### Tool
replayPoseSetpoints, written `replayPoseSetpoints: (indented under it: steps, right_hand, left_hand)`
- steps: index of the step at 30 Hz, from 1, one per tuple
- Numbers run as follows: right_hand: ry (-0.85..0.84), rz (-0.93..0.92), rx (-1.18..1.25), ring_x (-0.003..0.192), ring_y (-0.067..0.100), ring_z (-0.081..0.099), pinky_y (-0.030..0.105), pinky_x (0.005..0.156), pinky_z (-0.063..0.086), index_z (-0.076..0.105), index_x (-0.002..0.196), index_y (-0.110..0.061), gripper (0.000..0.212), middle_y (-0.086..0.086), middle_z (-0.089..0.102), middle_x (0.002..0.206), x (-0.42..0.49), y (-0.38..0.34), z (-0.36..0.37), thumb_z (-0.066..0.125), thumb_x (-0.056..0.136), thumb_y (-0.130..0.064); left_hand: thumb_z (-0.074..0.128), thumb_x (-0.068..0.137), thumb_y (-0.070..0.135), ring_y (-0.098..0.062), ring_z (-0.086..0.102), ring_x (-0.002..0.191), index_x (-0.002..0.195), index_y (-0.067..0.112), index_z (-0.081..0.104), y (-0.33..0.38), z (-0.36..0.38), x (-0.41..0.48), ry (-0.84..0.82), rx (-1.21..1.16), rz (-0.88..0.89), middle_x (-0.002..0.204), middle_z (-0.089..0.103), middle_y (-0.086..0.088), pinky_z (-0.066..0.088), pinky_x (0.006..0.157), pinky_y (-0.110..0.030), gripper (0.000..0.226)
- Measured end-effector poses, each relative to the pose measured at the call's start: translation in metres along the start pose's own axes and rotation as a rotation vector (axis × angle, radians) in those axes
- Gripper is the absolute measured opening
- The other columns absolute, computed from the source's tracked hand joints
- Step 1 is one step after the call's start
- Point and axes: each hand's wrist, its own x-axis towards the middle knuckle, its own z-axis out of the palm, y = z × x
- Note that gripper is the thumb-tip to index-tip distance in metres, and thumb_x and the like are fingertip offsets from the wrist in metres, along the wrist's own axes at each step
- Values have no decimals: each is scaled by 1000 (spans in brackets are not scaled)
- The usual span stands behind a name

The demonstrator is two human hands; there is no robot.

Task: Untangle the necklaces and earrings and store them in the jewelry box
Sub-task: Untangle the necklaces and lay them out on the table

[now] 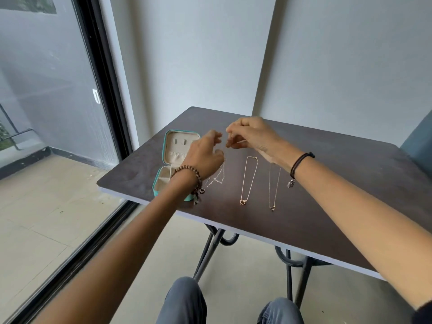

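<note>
The open jewelry box (pixel 174 146) is found at the bench (pixel 339 178) left edge, partly hidden by the left hand (pixel 205 155). A rose-gold necklace (pixel 249 178) and a thinner necklace (pixel 274 185) are laid straight, side by side, pendants toward the person. A silver chain (pixel 219 175) is hung from the left grip, which is curled round it. The right hand (pixel 252 136) grip is pinched; on what cannot be told.

The left hand (pixel 205 155) and its beaded wrist cover the near right part of the open teal jewellery box (pixel 174 136). The thin silver chain (pixel 218 176) hanging under that hand is blurred, its upper end lost behind the palm. Whatever the right hand (pixel 252 136) pinches at frame centre is too small to tell. The top of the fine gold necklace (pixel 273 188) is hidden beneath the right wrist.
</note>
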Motion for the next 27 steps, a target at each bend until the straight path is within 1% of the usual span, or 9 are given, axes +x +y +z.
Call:
replayPoseSetpoints:
  steps: [2, 4, 7, 12, 15, 19, 22, 24, 27]
  right_hand:
    - [-41, -17, 49, 73, 23, 67, 31, 73, 58, 65, 96, 2, 11, 8, 67, 73, -10, -16, -1, 63, 92, -8]
    - [-60, -33, 99, 73, 26, 64, 33, 71, 57, 64, 98, 3, 15, 10, 65, 71, -20, -30, -1, 63, 88, -8]
    - [-41, -43, 126, 71, 26, 61, 30, 68, 55, 64, 96, 2, 11, 11, 63, 68, -29, -45, -2, 58, 89, -4]
    - [-23, -37, 158, 69, 21, 57, 30, 68, 52, 67, 89, -1, 14, 7, 62, 72, -37, -59, -9, 53, 87, -1]
    - [-1, -50, 161, 63, 19, 54, 27, 62, 49, 67, 86, -3, 15, 5, 61, 71, -43, -67, -10, 52, 86, -1]
    - [61, -44, 257, 58, 16, 48, 23, 52, 38, 66, 86, -1, 15, 7, 59, 71, -48, -75, -14, 51, 85, 1]
    - [93, -36, 323, 56, 14, 44, 22, 49, 30, 65, 87, 0, 15, 7, 57, 72, -51, -80, -19, 50, 85, 2]
    - [96, -23, 319, 54, 13, 43, 21, 47, 28, 64, 87, 0, 14, 7, 58, 72, -52, -80, -22, 50, 85, 2]
    - [65, 2, 253, 53, 12, 43, 21, 47, 29, 65, 91, -1, 14, 7, 60, 74, -56, -82, -25, 52, 86, 0]
  left_hand:
    - [63, 89, 9, -11, 62, 104, 126, 11, 57, 8, -8, 3, -123, -230, -54, 120, 67, -4, 48, 89, -22, 37]
    - [71, 85, 13, -6, 63, 90, 111, 14, 66, 15, -17, 1, -181, -405, -82, 108, 72, -7, 46, 77, -21, 26]
    - [76, 83, 20, -10, 65, 90, 92, 21, 70, 19, -28, -8, -166, -522, -79, 95, 74, -4, 43, 81, -27, 11]
    - [78, 81, 29, -14, 70, 90, 97, 11, 71, 22, -45, -20, -200, -615, -77, 88, 71, -3, 47, 99, -37, 25]
    - [77, 82, 27, -13, 70, 87, 95, 9, 70, 24, -54, -23, -195, -652, -79, 85, 71, -3, 46, 101, -38, 24]
    - [77, 80, 28, -12, 69, 85, 97, 7, 69, 27, -62, -27, -217, -680, -83, 86, 71, -1, 49, 96, -35, 28]
    - [75, 82, 27, -9, 68, 79, 99, 4, 71, 26, -65, -31, -217, -700, -93, 83, 71, 2, 52, 85, -28, 29]
    - [74, 83, 26, -7, 66, 73, 95, 6, 72, 25, -68, -31, -181, -720, -90, 82, 71, 4, 51, 78, -25, 23]
    - [71, 87, 28, -7, 64, 69, 94, 7, 73, 31, -74, -29, -118, -733, -71, 82, 69, 2, 51, 74, -23, 22]
